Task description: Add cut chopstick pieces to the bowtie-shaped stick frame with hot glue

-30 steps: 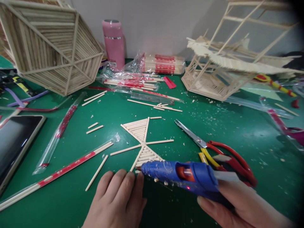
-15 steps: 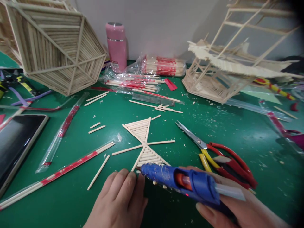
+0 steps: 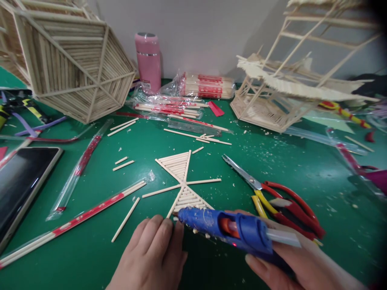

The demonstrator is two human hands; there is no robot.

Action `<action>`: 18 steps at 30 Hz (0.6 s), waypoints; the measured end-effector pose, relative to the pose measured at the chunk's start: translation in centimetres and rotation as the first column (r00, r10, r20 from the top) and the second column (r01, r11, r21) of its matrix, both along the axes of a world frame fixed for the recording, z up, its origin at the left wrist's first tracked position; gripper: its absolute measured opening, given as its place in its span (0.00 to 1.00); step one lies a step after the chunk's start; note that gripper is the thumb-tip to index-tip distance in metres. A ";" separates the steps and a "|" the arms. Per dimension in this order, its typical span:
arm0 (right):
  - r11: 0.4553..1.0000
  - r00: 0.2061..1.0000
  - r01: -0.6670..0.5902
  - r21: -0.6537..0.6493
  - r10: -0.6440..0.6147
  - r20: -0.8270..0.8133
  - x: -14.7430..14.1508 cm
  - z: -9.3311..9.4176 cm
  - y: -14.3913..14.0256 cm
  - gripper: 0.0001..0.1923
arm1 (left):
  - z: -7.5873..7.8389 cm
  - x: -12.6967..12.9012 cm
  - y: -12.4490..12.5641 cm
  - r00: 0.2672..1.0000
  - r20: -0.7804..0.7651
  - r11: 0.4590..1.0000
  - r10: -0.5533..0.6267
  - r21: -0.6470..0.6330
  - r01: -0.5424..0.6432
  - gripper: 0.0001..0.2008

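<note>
A blue hot glue gun (image 3: 223,225) is gripped in my right hand (image 3: 290,257), its nozzle pointing left and a clear glue stick jutting from its back. The nozzle tip meets the lower edge of a wooden stick frame (image 3: 183,184) lying flat. Two opposite wedges of this frame are filled with rows of short sticks; the gun covers part of the lower one. My left hand (image 3: 154,245) rests on the table with fingers curled and together, at the frame's lower left spoke. Its fingertips are partly hidden.
Red-handled pliers (image 3: 290,209) and yellow-handled scissors (image 3: 256,183) lie right. A loose stick (image 3: 125,219), wrapped chopsticks (image 3: 90,213) and a phone (image 3: 27,177) lie left. Behind stand a stick-built octagonal model (image 3: 81,68), a pink flask (image 3: 148,62) and another stick model (image 3: 266,108).
The view has shifted slightly. My right hand and the glue gun appear a little further left, with the nozzle still at the frame's lower edge. My left hand stays in place.
</note>
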State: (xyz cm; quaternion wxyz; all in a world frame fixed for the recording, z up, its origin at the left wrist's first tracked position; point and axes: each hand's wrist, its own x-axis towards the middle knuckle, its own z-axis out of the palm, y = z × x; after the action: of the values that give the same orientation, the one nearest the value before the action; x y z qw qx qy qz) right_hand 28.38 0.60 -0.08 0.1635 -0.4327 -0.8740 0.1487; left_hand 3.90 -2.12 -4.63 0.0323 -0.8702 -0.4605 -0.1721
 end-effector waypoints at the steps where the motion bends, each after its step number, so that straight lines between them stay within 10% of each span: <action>1: 1.000 1.000 -0.004 0.000 0.004 0.008 0.0 0.0 0.0 0.30 | 0.0 0.0 0.0 1.000 -0.002 1.000 -0.003 -0.001 0.003 0.13; 18: 0.991 0.988 0.128 0.043 -0.123 -0.090 0.1 0.2 -0.2 0.24 | 0.2 -0.1 0.0 1.000 -0.003 0.999 -0.019 -0.029 0.019 0.15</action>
State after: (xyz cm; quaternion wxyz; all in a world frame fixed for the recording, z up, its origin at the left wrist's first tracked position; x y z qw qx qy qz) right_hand 28.52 0.44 0.07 0.2210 -0.4759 -0.8404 0.1356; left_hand 3.76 -2.08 -4.46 0.0186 -0.8752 -0.4545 -0.1644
